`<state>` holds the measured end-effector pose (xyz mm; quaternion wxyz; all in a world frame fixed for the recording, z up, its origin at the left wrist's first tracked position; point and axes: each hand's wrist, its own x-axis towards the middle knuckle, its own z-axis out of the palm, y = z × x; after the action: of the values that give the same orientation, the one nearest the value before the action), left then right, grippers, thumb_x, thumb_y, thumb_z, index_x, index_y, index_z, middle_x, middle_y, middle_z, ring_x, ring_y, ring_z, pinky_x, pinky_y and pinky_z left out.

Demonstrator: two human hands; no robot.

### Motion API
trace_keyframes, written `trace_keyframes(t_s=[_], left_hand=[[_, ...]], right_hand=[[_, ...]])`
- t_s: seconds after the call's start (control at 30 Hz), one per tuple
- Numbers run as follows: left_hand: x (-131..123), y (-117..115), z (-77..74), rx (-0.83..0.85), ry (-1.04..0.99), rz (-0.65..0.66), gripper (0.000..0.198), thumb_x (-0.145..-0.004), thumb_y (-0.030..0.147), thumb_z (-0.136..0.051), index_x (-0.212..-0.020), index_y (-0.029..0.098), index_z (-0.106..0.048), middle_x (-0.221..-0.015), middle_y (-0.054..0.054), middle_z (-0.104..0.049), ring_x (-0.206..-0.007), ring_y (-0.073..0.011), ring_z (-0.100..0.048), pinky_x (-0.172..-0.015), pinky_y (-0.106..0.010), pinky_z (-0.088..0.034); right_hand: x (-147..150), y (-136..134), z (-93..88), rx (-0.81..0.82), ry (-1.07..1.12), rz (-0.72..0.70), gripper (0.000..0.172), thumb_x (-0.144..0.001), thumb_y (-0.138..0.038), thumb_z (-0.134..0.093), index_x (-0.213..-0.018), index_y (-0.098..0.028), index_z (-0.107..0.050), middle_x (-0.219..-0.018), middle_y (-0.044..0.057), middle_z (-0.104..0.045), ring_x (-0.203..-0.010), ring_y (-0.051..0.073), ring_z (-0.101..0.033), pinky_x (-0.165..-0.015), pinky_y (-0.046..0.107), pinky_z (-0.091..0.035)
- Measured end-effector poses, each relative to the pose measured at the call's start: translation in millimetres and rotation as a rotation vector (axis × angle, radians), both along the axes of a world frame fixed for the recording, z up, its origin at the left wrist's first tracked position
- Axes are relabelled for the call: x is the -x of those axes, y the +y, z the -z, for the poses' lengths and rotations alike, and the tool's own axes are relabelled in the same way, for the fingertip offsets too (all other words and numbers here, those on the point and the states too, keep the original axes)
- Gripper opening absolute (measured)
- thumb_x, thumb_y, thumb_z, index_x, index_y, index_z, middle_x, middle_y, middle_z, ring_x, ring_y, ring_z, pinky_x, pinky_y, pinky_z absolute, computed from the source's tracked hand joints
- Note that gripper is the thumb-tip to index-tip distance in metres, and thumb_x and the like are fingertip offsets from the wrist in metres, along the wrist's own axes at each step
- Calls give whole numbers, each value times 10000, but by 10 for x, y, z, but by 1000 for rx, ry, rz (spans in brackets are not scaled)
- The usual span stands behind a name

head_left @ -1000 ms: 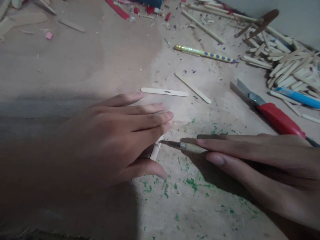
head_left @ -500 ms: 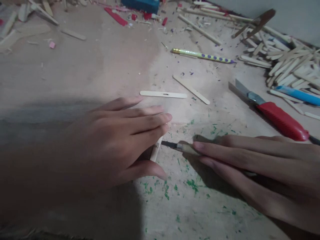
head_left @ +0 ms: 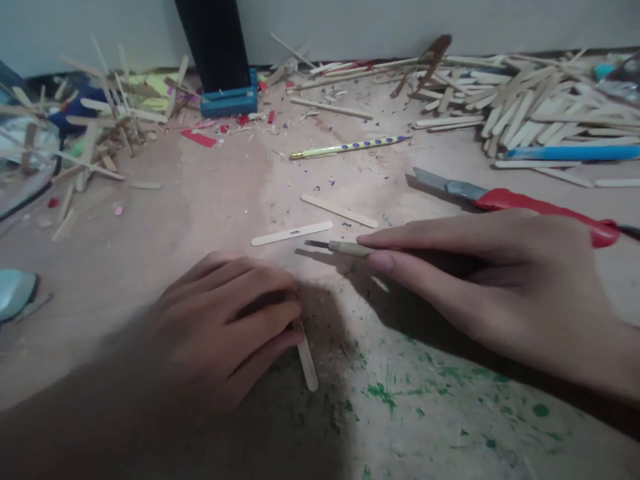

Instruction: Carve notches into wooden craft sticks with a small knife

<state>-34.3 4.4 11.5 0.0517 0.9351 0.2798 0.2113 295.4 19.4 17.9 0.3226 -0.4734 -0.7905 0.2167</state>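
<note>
My left hand is closed on a wooden craft stick, whose rounded lower end sticks out below the fingers; its upper part is hidden. My right hand pinches a small carving knife by its pale handle, the dark narrow blade pointing left above the table and apart from the stick. Just beyond that blade lies a second craft stick with a small slot cut in its middle. A plain craft stick rests a little farther back.
A red utility knife with its blade out lies behind my right hand. Farther back are a patterned pencil, a blue pen and a heap of craft sticks. A dark upright object in a blue stand stands near the wall.
The carving knife has been lifted away from the stick under my left hand. My left fingers have curled in around that stick, which has turned. The camera view has tilted up, showing more wall.
</note>
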Motion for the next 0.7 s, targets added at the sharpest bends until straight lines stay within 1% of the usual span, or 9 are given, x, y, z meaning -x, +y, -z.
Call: trace_keyframes(t_s=[0.13, 0.27, 0.4, 0.5, 0.6, 0.7], left_hand=[[-25, -14, -31, -35, -6, -15, 95, -1276, 177, -756, -1287, 242, -824, -1301, -1, -940, -1136, -188, -878, -1116, -393, -641], [-67, -50, -70, -20, -3, -35, 133, -1259, 133, -736, -1259, 243, -811, -1268, 10, -937, -1107, -167, -869, -1119, -365, -639], [-95, -80, -74, 3, -16, -59, 152, -1245, 119, -737, -1245, 248, -817, -1265, 9, -938, -1118, -175, -874, -1077, -371, -659], [-81, -75, -101, -3, -6, -57, 138, -1259, 133, -741, -1278, 240, -826, -1283, 4, -940, -1153, -182, -873, -1119, -374, -666], [-30, -19, -149, 21, 39, -2, 196, -1305, 134, -653, -1330, 240, -816, -1319, -1, -935, -1203, -174, -862, -1151, -349, -666], [36, 53, -163, 26, 99, 29, 274, -1326, 109, -574, -1347, 267, -797, -1284, 15, -923, -1171, -167, -854, -1085, -343, -670]], right_hand=[[103, 122, 31, 56, 138, 39, 224, -1188, -369, -833, -1138, -300, -1039, -1056, 3, -996, -864, 219, -918, -742, 298, -716], [118, 128, 17, 119, 218, 51, 188, -1126, -336, -860, -1077, -331, -1042, -1021, -22, -989, -837, 230, -916, -687, 318, -688], [111, 130, 44, 118, 221, 53, 173, -1122, -349, -875, -1075, -345, -1042, -1037, -21, -991, -881, 251, -926, -745, 349, -716], [100, 136, 62, 103, 196, 34, 187, -1148, -381, -872, -1114, -326, -1048, -1060, -2, -996, -899, 243, -930, -772, 326, -729], [52, 120, 58, 96, 168, 11, 194, -1158, -403, -877, -1152, -323, -1054, -1059, 7, -998, -886, 225, -926, -776, 297, -724], [-52, 115, 59, 48, 108, -74, 201, -1198, -415, -863, -1226, -340, -1048, -1124, -7, -1009, -898, 207, -934, -808, 276, -739]])
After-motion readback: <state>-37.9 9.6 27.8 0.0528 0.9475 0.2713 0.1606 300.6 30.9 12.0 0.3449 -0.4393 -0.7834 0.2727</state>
